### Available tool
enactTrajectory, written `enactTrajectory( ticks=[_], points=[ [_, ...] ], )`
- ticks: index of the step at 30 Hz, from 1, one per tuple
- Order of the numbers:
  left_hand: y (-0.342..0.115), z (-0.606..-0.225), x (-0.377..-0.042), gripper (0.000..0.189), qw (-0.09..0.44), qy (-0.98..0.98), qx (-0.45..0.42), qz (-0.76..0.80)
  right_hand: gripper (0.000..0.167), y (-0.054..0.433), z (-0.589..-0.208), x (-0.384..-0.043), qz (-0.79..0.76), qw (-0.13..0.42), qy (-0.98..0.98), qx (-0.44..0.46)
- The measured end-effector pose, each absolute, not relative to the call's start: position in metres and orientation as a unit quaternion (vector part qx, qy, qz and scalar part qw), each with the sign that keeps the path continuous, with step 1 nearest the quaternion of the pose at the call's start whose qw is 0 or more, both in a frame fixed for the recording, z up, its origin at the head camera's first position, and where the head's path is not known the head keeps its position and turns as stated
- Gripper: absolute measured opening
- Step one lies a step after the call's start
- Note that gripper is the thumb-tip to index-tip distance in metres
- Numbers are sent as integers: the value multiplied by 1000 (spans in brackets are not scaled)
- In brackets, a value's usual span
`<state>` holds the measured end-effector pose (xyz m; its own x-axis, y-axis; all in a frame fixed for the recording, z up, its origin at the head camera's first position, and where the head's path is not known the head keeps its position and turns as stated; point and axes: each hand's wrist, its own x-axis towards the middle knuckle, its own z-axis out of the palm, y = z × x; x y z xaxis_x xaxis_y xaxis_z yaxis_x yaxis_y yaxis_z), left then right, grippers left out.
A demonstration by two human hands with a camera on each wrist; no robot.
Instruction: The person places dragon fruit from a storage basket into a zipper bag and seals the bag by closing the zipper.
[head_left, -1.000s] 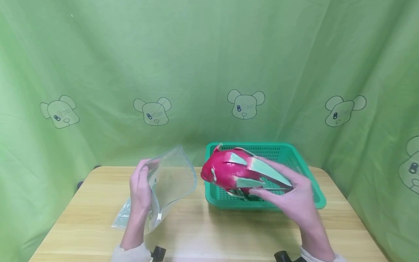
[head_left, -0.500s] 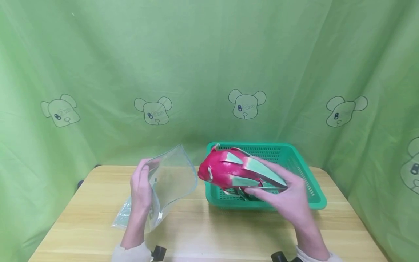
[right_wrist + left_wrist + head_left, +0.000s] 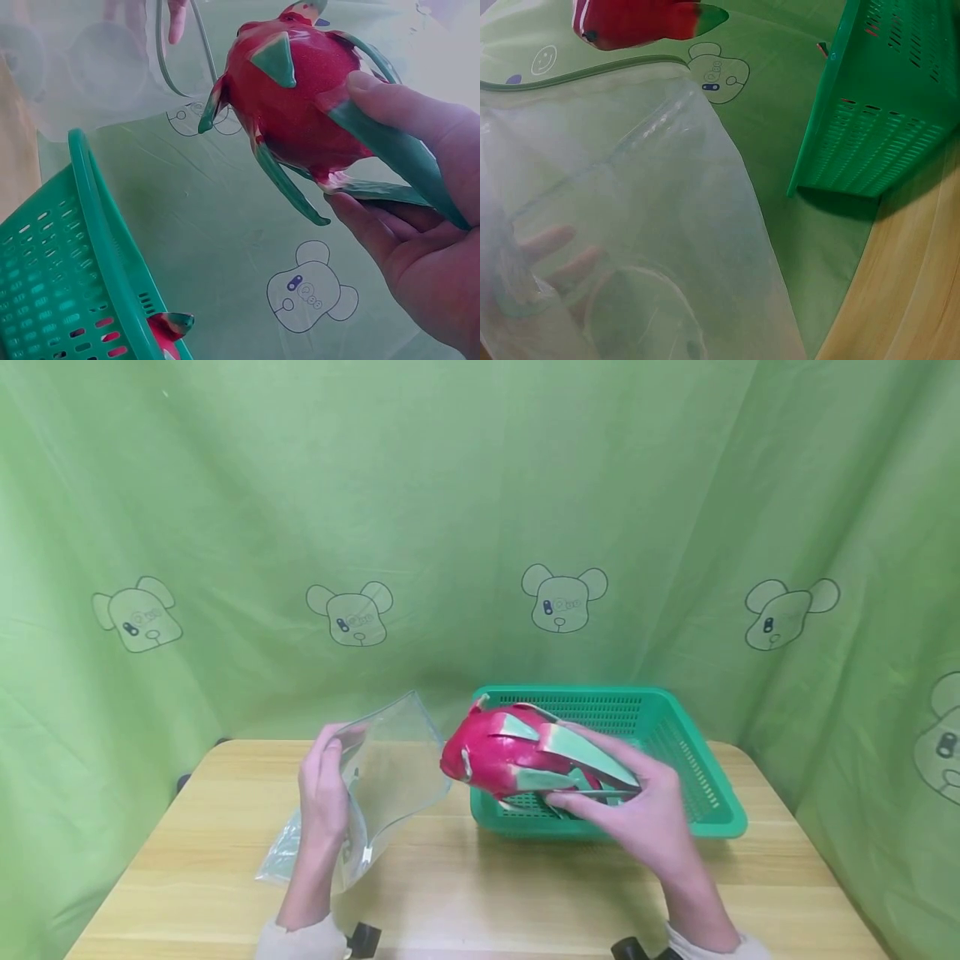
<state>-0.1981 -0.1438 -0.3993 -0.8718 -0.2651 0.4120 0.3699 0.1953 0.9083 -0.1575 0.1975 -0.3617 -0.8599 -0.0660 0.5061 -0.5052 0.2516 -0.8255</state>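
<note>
My right hand (image 3: 637, 802) grips a red dragon fruit (image 3: 498, 747) with green scales by its scaly end. The fruit lies sideways in the air, over the left part of a green basket. In the right wrist view the thumb and fingers close round the scales of the dragon fruit (image 3: 300, 97). My left hand (image 3: 325, 785) holds a clear zip bag (image 3: 397, 768) by its left side. The bag's mouth gapes toward the fruit, whose tip is close to the rim. Through the film in the left wrist view, fingers of the left hand (image 3: 562, 259) show.
The green plastic basket (image 3: 720, 785) stands at the table's back right. Inside it, another red thing with a green tip (image 3: 169, 334) shows in the right wrist view. A wooden table (image 3: 450, 902) lies below, and a green curtain (image 3: 450, 510) hangs behind it.
My right hand has moved left with the dragon fruit, bringing it up to the bag's mouth. The left hand and the bag have stayed nearly still.
</note>
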Motion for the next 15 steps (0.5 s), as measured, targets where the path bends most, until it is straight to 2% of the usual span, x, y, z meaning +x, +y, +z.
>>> enactTrajectory(
  ticks=[15],
  points=[
    [-143,-399,-198,41,249,-735,-34,-629,69,191,-363,-157,582,181,-773,178]
  ],
)
